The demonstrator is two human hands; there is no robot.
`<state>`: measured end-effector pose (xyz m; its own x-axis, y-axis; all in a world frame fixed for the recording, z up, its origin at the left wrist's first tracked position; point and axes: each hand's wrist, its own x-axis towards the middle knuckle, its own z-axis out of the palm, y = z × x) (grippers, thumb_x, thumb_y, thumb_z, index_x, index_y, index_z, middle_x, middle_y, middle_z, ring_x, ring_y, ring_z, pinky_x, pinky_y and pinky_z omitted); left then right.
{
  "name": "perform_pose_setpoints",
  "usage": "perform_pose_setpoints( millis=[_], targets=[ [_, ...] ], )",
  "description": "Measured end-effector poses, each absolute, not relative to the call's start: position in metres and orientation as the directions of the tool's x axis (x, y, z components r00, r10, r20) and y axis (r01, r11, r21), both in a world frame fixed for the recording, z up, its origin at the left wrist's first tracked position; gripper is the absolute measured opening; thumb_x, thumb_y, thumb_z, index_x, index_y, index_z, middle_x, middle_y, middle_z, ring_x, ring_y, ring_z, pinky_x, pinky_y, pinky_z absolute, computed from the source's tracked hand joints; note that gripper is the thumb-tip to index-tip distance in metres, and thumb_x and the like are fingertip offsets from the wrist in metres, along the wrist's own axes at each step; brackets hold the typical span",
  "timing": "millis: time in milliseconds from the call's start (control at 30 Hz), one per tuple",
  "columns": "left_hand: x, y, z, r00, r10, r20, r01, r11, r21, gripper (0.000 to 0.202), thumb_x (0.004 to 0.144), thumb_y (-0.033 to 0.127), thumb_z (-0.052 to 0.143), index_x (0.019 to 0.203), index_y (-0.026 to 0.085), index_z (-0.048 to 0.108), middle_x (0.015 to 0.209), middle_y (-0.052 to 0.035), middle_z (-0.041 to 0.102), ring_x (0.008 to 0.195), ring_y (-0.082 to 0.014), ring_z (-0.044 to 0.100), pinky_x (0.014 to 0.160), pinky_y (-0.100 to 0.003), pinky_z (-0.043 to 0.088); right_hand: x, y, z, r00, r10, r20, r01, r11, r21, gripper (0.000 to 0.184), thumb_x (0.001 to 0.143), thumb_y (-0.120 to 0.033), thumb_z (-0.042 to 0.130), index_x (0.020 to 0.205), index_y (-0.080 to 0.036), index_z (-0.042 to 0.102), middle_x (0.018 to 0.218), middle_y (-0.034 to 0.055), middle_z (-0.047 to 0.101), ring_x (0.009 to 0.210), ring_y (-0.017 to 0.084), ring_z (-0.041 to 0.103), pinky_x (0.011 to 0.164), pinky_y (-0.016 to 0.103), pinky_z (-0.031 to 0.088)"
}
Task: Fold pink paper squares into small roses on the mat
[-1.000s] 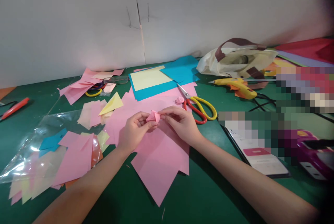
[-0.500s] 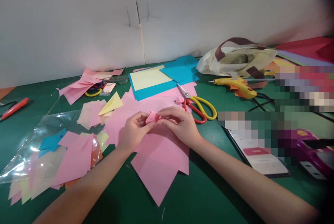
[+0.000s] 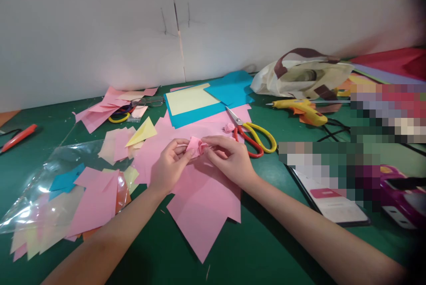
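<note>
Between both hands is a small folded piece of pink paper [image 3: 194,146], held above pink sheets [image 3: 206,214] on the table. My left hand [image 3: 169,165] pinches its left side between thumb and fingers. My right hand [image 3: 233,158] grips the right side, its fingertips partly covering the fold. Just past my right hand lie scissors [image 3: 254,136] with red and yellow handles, blades pointing away. Beside their blades rests a small crumpled or folded pink paper piece [image 3: 229,127].
Blue sheets [image 3: 233,87] and a cream sheet [image 3: 189,99] lie at the back. A clear plastic bag [image 3: 43,178] with coloured paper sits left. On the right are a yellow glue gun [image 3: 309,111], a cloth bag [image 3: 266,79], a phone [image 3: 346,212] and a purple device [image 3: 399,192].
The pink paper has turned a little in my fingers, and more of its flat face shows. My left thumb has shifted slightly. Everything else is still.
</note>
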<state>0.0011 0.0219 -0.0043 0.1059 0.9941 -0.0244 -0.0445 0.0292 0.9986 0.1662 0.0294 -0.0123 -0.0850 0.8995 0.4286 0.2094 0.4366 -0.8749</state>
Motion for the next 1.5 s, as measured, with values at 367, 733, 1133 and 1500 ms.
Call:
perform_pose_setpoints(
  millis=[367, 733, 1133, 1500],
  targets=[
    [0.002, 0.019, -0.002, 0.134, 0.990, -0.044, 0.172, 0.020, 0.985, 0.020, 0.078, 0.031, 0.066, 0.090, 0.019, 0.056, 0.082, -0.0044, 0.073, 0.079, -0.0196, 0.070, 0.069, -0.028, 0.053, 0.168, 0.031, -0.012, -0.136, 0.838, 0.528, 0.330, 0.541, -0.773, 0.013, 0.073, -0.011, 0.059, 0.077, -0.022, 0.065, 0.085, 0.0053, 0.067, 0.082, 0.020, 0.063, 0.068, 0.032, 0.052],
    [0.005, 0.017, 0.000, 0.143, 0.988, -0.054, 0.157, 0.031, 0.987, 0.016, 0.075, 0.027, 0.069, 0.081, 0.017, 0.057, 0.076, -0.0022, 0.072, 0.074, -0.0173, 0.069, 0.067, -0.026, 0.052, 0.167, 0.029, -0.017, -0.184, 0.761, 0.622, 0.405, 0.635, -0.658, 0.007, 0.080, -0.016, 0.060, 0.075, -0.021, 0.061, 0.086, 0.0057, 0.064, 0.078, 0.017, 0.061, 0.063, 0.028, 0.051],
    [0.001, 0.018, -0.002, 0.142, 0.990, -0.027, 0.193, -0.001, 0.981, 0.024, 0.072, 0.028, 0.070, 0.075, 0.018, 0.049, 0.065, 0.0025, 0.065, 0.060, -0.0119, 0.062, 0.055, -0.020, 0.045, 0.167, 0.026, -0.011, -0.236, 0.766, 0.597, 0.288, 0.642, -0.710, 0.009, 0.080, -0.026, 0.064, 0.082, -0.018, 0.064, 0.084, 0.0057, 0.062, 0.075, 0.016, 0.060, 0.067, 0.028, 0.051],
    [0.001, 0.018, -0.007, 0.018, 1.000, -0.001, 0.281, -0.004, 0.960, 0.022, 0.072, 0.032, 0.069, 0.082, 0.020, 0.053, 0.068, 0.0003, 0.071, 0.058, -0.0138, 0.064, 0.051, -0.021, 0.043, 0.168, 0.034, -0.009, -0.261, 0.954, 0.149, 0.225, 0.210, -0.952, 0.021, 0.081, -0.034, 0.061, 0.084, -0.015, 0.071, 0.071, 0.0039, 0.069, 0.061, 0.014, 0.058, 0.056, 0.025, 0.045]
  ],
)
